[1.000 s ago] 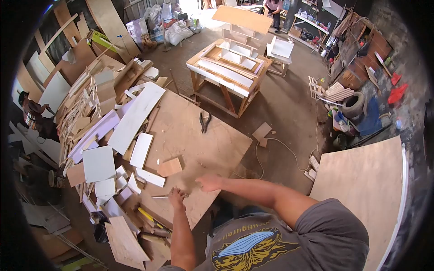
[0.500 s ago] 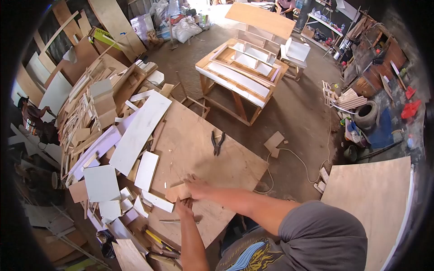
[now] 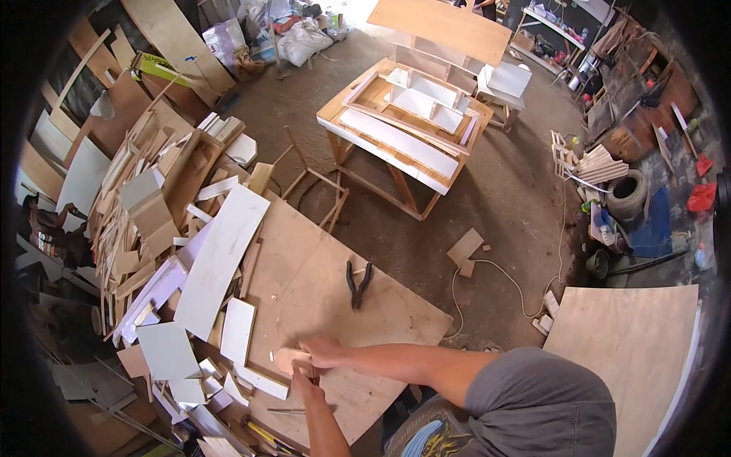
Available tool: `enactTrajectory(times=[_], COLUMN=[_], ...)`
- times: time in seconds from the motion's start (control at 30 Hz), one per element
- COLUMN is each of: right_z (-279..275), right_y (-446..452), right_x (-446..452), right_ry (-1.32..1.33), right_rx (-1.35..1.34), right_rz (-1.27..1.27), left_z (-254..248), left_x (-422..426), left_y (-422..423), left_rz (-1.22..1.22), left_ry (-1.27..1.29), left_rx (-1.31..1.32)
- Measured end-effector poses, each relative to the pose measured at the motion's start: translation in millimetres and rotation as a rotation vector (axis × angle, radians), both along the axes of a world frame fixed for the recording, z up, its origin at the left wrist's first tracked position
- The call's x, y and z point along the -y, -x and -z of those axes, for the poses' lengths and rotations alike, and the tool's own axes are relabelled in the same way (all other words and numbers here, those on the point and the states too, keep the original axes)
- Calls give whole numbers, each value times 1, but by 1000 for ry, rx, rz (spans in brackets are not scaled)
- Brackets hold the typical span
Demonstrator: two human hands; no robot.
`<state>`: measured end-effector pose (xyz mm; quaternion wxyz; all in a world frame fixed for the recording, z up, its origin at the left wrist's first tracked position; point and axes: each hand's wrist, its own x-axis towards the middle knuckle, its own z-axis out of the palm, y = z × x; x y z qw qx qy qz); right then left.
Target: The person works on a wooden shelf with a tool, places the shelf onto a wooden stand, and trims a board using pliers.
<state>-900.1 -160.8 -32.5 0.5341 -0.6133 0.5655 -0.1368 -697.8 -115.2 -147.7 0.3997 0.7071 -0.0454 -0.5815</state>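
Observation:
A small flat piece of wood [image 3: 286, 359] is between my two hands, just above or on the plywood worktop [image 3: 381, 335]; I cannot tell if it touches. My right hand [image 3: 326, 353] has its fingers closed around the far right side of the piece. At the near edge, my left hand [image 3: 306, 378] grips the same piece with bent fingers. Farther out on the worktop lie black-handled pliers [image 3: 358, 286], handles spread. A thin stick-like tool [image 3: 286, 411] rests close to my left forearm.
White boards [image 3: 222, 263] and a heap of offcuts [image 3: 145, 236] cover the left side. Beyond the worktop stands a wooden table frame [image 3: 403, 171] with white panels. A cable [image 3: 506, 278] runs over the floor. Another person [image 3: 61, 228] is at the far left.
My right hand has gone from fingers spread over the wood piece to closed around its side. My left hand has curled onto the near edge. The whole view has shifted slightly.

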Motion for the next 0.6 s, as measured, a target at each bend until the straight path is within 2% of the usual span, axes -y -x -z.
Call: enactTrajectory(times=[0.03, 0.13, 0.23, 0.3, 0.37, 0.43, 0.53, 0.6], right_z=[-2, 73, 20, 36, 4, 28, 36, 30], right_y=[8, 7, 65, 88, 129, 157, 200, 211], right_x=[5, 6, 19, 34, 40, 43, 51, 50], right_ry=[-102, 130, 14, 3, 281, 451, 534, 331], right_rx=[84, 278, 186, -8, -361, -489, -754, -660], right_rz=[46, 357, 235, 144, 125, 345, 280, 160], left_z=[-19, -68, -82, -84, -75, -66, -64, -67], left_x=[5, 25, 45, 55, 61, 68, 69, 63], left_y=[16, 76, 116, 132, 142, 151, 162, 165], left_rz=[11, 53, 126, 193, 245, 291, 304, 332], left_ry=[14, 67, 117, 145, 146, 124, 101, 149], left_rx=[46, 130, 142, 163, 216, 304, 319, 263])
